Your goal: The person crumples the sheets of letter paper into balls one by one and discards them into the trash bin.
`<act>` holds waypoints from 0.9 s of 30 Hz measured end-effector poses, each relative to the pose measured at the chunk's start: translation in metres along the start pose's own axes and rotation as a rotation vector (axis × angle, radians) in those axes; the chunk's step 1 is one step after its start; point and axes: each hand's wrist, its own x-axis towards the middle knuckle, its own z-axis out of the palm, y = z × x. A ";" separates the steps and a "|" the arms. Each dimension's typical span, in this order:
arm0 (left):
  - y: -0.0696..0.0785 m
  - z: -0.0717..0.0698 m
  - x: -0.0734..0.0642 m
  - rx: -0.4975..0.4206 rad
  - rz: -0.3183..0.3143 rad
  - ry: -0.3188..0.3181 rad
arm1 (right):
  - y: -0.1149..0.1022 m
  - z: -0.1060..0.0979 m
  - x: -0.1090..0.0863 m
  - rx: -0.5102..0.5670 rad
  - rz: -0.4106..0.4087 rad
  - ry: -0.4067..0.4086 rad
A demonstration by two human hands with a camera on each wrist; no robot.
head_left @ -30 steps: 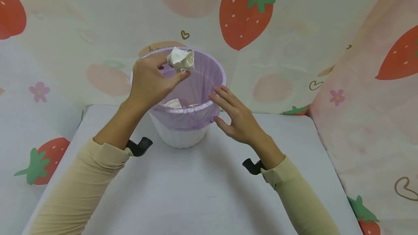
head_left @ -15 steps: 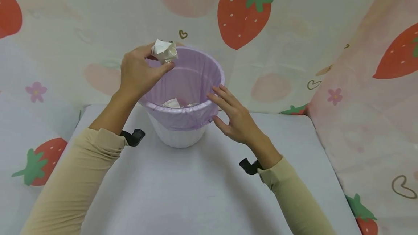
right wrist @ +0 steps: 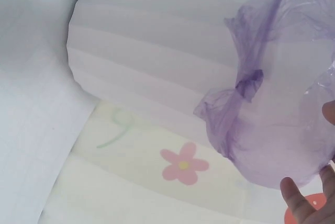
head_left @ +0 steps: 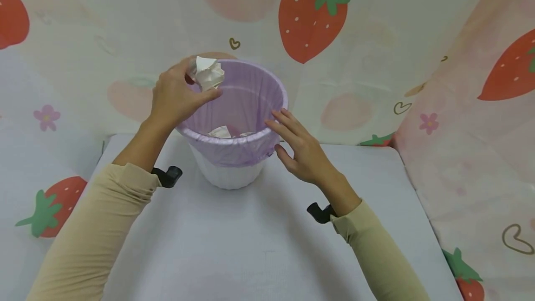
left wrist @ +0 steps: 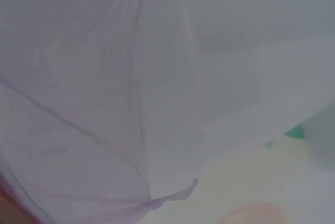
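A crumpled ball of white paper (head_left: 210, 76) is pinched between the thumb and fingers of my left hand (head_left: 172, 96). That hand is up at the left rim of a white ribbed trash bin (head_left: 230, 176), lined with a purple plastic bag (head_left: 225, 151). Deep inside lie white paper scraps (head_left: 220, 132). My right hand (head_left: 304, 153) has its fingers spread against the bin's right side near the rim. In the right wrist view, the bag's folded edge is gathered into a knot (right wrist: 250, 85), and a few fingertips (right wrist: 291, 188) show. The left wrist view shows mostly the bin's side, close up.
The bin stands upright towards the back of a table with a white cover (head_left: 234, 245). Behind it and at both sides hangs a curtain (head_left: 368, 59) printed with strawberries. Each wrist wears a black camera mount (head_left: 168, 177).
My left hand has shifted left with the paper ball, from over the bin's mouth to its left rim, then dipped slightly as the ball tilted. My right hand has stayed nearly still.
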 end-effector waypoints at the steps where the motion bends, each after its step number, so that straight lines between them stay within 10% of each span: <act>1: 0.000 0.000 0.000 0.010 -0.014 -0.012 | 0.000 0.000 0.000 -0.002 0.001 -0.001; 27: -0.011 -0.010 -0.008 0.011 -0.002 -0.021 | 0.000 -0.009 -0.003 -0.066 0.017 -0.055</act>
